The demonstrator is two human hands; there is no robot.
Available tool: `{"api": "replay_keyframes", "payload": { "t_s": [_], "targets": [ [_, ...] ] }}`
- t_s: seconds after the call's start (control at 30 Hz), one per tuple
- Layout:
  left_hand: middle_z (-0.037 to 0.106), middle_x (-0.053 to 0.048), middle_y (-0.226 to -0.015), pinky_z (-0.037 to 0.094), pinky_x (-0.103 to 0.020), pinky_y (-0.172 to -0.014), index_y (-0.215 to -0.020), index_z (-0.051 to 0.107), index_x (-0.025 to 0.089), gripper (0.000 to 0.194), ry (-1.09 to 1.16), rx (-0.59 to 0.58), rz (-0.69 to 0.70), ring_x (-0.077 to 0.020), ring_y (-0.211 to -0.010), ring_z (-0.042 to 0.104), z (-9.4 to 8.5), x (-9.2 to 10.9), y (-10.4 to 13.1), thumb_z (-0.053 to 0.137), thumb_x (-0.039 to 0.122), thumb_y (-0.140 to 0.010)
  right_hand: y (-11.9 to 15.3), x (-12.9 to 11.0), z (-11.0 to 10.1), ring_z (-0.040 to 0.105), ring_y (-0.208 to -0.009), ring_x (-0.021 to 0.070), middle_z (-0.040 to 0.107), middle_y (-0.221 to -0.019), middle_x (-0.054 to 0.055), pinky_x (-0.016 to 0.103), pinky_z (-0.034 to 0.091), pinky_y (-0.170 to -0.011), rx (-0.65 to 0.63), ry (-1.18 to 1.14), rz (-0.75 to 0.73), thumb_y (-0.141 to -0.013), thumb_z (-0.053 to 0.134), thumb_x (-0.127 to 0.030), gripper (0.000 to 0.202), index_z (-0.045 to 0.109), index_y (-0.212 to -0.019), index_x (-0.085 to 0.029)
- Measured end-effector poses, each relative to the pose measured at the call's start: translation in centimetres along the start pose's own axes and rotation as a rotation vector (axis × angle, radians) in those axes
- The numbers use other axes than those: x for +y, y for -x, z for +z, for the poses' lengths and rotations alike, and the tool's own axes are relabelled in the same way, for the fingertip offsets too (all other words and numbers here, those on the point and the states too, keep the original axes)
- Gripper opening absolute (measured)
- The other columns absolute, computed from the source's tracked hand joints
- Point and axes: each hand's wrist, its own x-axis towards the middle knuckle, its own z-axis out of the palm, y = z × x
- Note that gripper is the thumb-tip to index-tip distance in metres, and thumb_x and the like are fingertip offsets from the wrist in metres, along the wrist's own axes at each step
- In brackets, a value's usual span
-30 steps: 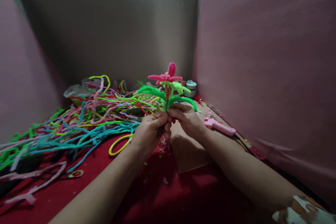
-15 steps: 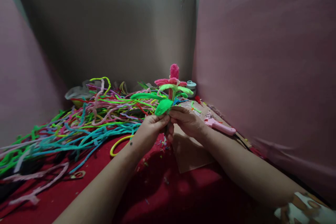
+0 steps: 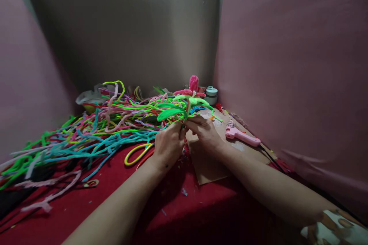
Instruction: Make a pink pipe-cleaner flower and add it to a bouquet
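Observation:
A pipe-cleaner flower (image 3: 194, 83) stands upright in the middle, with a pink centre, pink petals, light green sepals and darker green leaves (image 3: 171, 112) pointing left. My left hand (image 3: 169, 141) is closed round the lower stem, its back turned toward me. Just to the right, my right hand (image 3: 204, 132) pinches the same stem close below the leaves. The fingertips of both hands meet there, and they hide the stem's lower end.
A heap of coloured pipe cleaners (image 3: 115, 122) spreads over the red cloth (image 3: 109, 206) at left. Yellow-handled scissors (image 3: 138, 154) lie beside my left wrist. On the right, a pink glue gun (image 3: 244, 137) with a black cord rests on cardboard (image 3: 211, 164); a pale blue-lidded jar (image 3: 211, 93) stands behind.
My left hand has rolled over so its back now shows. The flower has turned, swinging the front green leaf round to the left. The whole view has shifted slightly.

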Motion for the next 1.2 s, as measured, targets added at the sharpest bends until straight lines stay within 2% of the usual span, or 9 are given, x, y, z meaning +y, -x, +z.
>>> {"api": "replay_keyframes", "payload": {
  "t_s": [0.17,0.33,0.43,0.57,0.67,0.77,0.87,1.0,1.2],
  "targets": [
    [0.066,-0.005,-0.077,0.03,-0.025,-0.059,-0.085,0.063,0.021,0.025,0.136,0.005,-0.026,-0.0167,-0.067,0.056,-0.1,-0.1,-0.2,0.04,0.032,-0.087,0.0,-0.2,-0.3,0.042,-0.06,0.0104,0.051,-0.058,-0.003,0.023,0.033,-0.057,-0.04,0.054,-0.016,-0.076,0.059,-0.031,0.021,0.065,-0.061,-0.017],
    [0.05,0.003,-0.051,0.032,-0.022,-0.053,-0.062,0.055,0.017,0.021,0.621,-0.026,-0.113,-0.0104,-0.05,0.043,-0.2,0.0,-0.8,0.051,0.028,-0.08,-0.6,0.8,-1.1,0.04,-0.058,0.0096,0.048,-0.057,-0.004,0.023,0.033,-0.056,-0.117,-0.022,-0.024,-0.078,0.058,-0.033,0.022,0.062,-0.063,-0.017],
    [0.046,0.004,-0.046,0.032,-0.021,-0.049,-0.055,0.049,0.016,0.028,1.005,-0.155,-0.171,-0.008,-0.045,0.041,-0.4,0.2,-0.8,0.055,0.029,-0.078,-1.1,1.4,-1.4,0.041,-0.055,0.0089,0.049,-0.058,-0.003,0.024,0.033,-0.054,-0.181,-0.184,0.02,-0.076,0.061,-0.033,0.021,0.061,-0.064,-0.016],
    [0.05,0.002,-0.051,0.032,-0.018,-0.044,-0.064,0.056,0.014,0.02,1.496,-0.418,-0.288,-0.0061,-0.043,0.042,-0.7,0.1,-0.8,0.062,0.029,-0.074,-1.3,1.8,-1.7,0.048,-0.055,0.0096,0.054,-0.061,-0.001,0.025,0.038,-0.056,-0.296,-0.376,0.094,-0.076,0.062,-0.033,0.02,0.061,-0.066,-0.015],
    [0.048,0.003,-0.051,0.033,-0.017,-0.043,-0.068,0.058,0.013,0.016,1.711,-0.587,-0.366,-0.0051,-0.042,0.042,-0.7,-0.2,-0.9,0.068,0.025,-0.07,-1.2,1.7,-1.7,0.051,-0.056,0.0104,0.057,-0.064,0.0,0.026,0.04,-0.057,-0.308,-0.39,0.1,-0.076,0.061,-0.035,0.021,0.062,-0.07,-0.015],
    [0.055,0.001,-0.056,0.037,-0.019,-0.046,-0.072,0.061,0.012,0.015,1.611,-0.565,-0.321,-0.0066,-0.045,0.047,-0.8,-0.4,-1.1,0.066,0.027,-0.073,-0.9,1.6,-1.5,0.049,-0.054,0.0095,0.053,-0.059,-0.002,0.025,0.038,-0.056,-0.248,-0.294,0.053,-0.08,0.057,-0.035,0.023,0.062,-0.069,-0.016],
    [0.06,-0.003,-0.06,0.041,-0.022,-0.053,-0.073,0.063,0.012,0.027,1.369,-0.459,-0.216,-0.0104,-0.051,0.053,-0.8,-0.4,-1.2,0.057,0.037,-0.08,-0.8,1.4,-1.4,0.045,-0.053,0.0093,0.05,-0.054,-0.003,0.025,0.036,-0.056,-0.145,-0.18,0.004,-0.081,0.055,-0.034,0.027,0.057,-0.06,-0.016],
    [0.063,-0.006,-0.062,0.043,-0.025,-0.06,-0.068,0.062,0.012,0.044,1.114,-0.316,-0.215,-0.0142,-0.058,0.056,-0.6,-0.4,-1.3,0.048,0.051,-0.082,-0.7,0.6,-1.4,0.04,-0.052,0.0091,0.045,-0.052,-0.004,0.025,0.032,-0.054,-0.014,-0.02,0.012,-0.077,0.058,-0.034,0.03,0.052,-0.052,-0.017],
    [0.065,-0.002,-0.072,0.038,-0.024,-0.061,-0.081,0.064,0.017,0.023,0.593,-0.067,-0.037,-0.0135,-0.063,0.053,0.2,-0.1,-0.7,0.058,0.038,-0.076,-0.6,0.3,-1.1,0.039,-0.053,0.0092,0.043,-0.052,-0.004,0.025,0.032,-0.054,0.011,0.024,0.036,-0.076,0.059,-0.04,0.033,0.053,-0.052,-0.017]
  ]
}}
